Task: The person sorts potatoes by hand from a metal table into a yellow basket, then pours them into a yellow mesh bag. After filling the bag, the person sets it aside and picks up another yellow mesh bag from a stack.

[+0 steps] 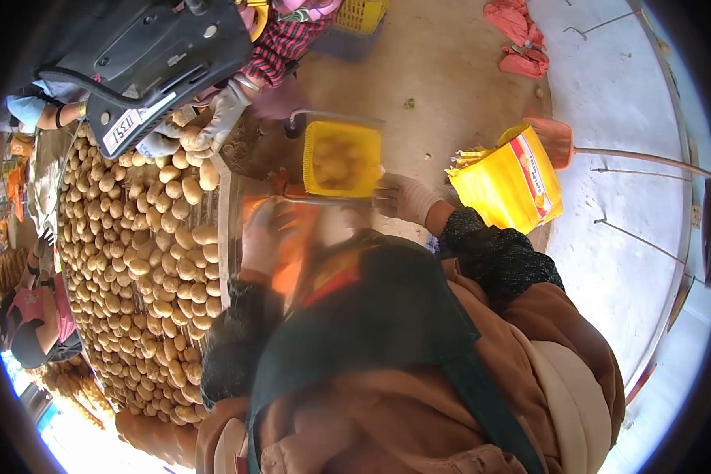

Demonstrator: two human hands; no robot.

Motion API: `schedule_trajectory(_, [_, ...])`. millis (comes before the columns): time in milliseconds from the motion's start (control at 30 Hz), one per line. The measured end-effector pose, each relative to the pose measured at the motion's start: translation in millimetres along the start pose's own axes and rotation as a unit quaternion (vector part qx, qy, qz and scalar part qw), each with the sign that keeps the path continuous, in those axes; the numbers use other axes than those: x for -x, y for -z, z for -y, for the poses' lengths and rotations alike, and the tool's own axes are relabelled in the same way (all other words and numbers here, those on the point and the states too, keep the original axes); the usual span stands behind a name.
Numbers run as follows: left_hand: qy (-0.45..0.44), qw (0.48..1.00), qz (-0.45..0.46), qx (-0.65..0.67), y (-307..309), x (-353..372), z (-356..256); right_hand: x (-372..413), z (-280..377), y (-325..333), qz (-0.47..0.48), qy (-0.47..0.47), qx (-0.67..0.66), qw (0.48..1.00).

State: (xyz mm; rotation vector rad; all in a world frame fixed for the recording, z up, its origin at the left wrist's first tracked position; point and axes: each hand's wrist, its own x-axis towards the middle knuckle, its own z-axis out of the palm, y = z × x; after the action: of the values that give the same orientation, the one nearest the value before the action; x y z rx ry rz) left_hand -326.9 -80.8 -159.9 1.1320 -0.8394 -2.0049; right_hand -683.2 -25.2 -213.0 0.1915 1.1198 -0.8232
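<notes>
A yellow plastic crate (378, 150) with potatoes (340, 160) inside stands in front of me, blurred, beside a metal rail along its near side. My right hand (407, 197), in a pale glove, is at the crate's near right corner with its fingers bent in; what they hold is hidden. Near the sorting table's edge, my left hand (261, 241), also gloved, is smeared by motion. An orange sheet-like material (292, 245) lies right beside that hand. My dark green apron (355, 316) spreads below both hands.
Many potatoes (146, 268) cover the sorting table at left. A co-worker's gloved hands (225, 118) handle potatoes at its far end, beside a black plastic machine (166, 55). Yellow printed sacks (509, 182) and an orange shovel (553, 142) are at right; red sacks (517, 35) lie farther off.
</notes>
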Motion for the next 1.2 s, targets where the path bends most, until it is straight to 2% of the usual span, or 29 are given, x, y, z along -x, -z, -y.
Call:
schedule_trajectory(67, [-0.002,0.979,-0.202,0.015,3.3,33.8,-13.3,2.0,-2.5,4.5,-0.021,-0.008,0.005,1.000])
schedule_trajectory(100, [-0.068,0.971,-0.224,0.047,18.8,51.9,-5.8,7.6,-1.9,-0.2,-0.040,-0.010,0.020,0.999])
schedule_trajectory(133, [-0.042,0.947,-0.316,0.031,13.2,66.5,-19.9,9.3,-3.3,-4.0,-0.056,-0.012,0.039,0.998])
schedule_trajectory(200, [-0.074,0.907,-0.415,0.023,15.5,92.0,-21.7,-23.5,-18.2,34.7,0.060,-0.038,0.046,0.996])
schedule_trajectory(233, [-0.124,0.908,-0.386,-0.103,34.7,105.9,-5.3,-40.4,-22.9,43.7,0.128,-0.061,0.058,0.988])
schedule_trajectory(300, [-0.184,0.883,-0.380,-0.203,69.0,143.7,17.5,-23.0,-23.0,19.4,0.120,-0.106,0.081,0.984])
schedule_trajectory(333, [-0.180,0.878,-0.405,-0.178,62.0,156.8,14.3,-5.1,-25.9,-4.5,0.060,-0.065,0.153,0.984])
schedule_trajectory(400, [-0.149,0.869,-0.456,-0.125,48.4,185.4,-0.4,1.7,-31.6,-21.4,0.063,-0.054,0.193,0.978])
schedule_trajectory(500, [-0.139,0.820,-0.527,-0.172,83.1,229.1,2.8,16.6,-40.1,-67.2,0.055,-0.039,0.260,0.963])
schedule_trajectory(533, [-0.181,0.836,-0.516,-0.041,68.5,240.8,-22.1,19.8,-43.4,-79.5,0.052,-0.026,0.275,0.960])
schedule_trajectory(600, [-0.184,0.774,-0.581,-0.170,116.9,262.7,-12.9,19.6,-48.2,-94.3,0.051,-0.039,0.276,0.959])
schedule_trajectory(633, [-0.185,0.772,-0.596,-0.124,120.4,275.0,-28.3,21.7,-51.8,-101.1,0.048,-0.039,0.282,0.957])
schedule_trajectory(667, [-0.164,0.724,-0.610,-0.276,160.4,292.6,-16.3,24.4,-56.5,-108.6,0.045,-0.039,0.289,0.955])
schedule_trajectory(733, [-0.079,0.604,-0.653,-0.451,183.6,322.6,-34.5,28.3,-67.3,-120.3,0.046,-0.039,0.312,0.948])
schedule_trajectory(833, [-0.024,0.504,-0.663,-0.554,211.2,357.6,-61.5,21.2,-87.7,-126.8,0.066,-0.018,0.364,0.929])
schedule_trajectory(867, [0.045,0.496,-0.635,-0.590,229.6,363.8,-63.9,24.0,-95.9,-135.5,0.066,-0.019,0.376,0.924])
schedule_trajectory(933, [0.147,0.504,-0.556,-0.644,230.9,359.9,-86.8,29.5,-112.8,-158.2,0.068,-0.023,0.397,0.915])
schedule_trajectory(1033, [0.262,0.505,-0.490,-0.660,248.5,333.6,-88.5,23.4,-130.2,-170.8,0.093,-0.015,0.439,0.893])
schedule_trajectory(1133, [0.301,0.531,-0.421,-0.671,259.6,320.8,-99.3,29.5,-140.0,-191.1,0.104,0.004,0.455,0.884])
schedule_trajectory(1200, [0.280,0.567,-0.353,-0.689,265.6,330.9,-111.0,32.9,-144.3,-203.2,0.103,0.012,0.457,0.883])
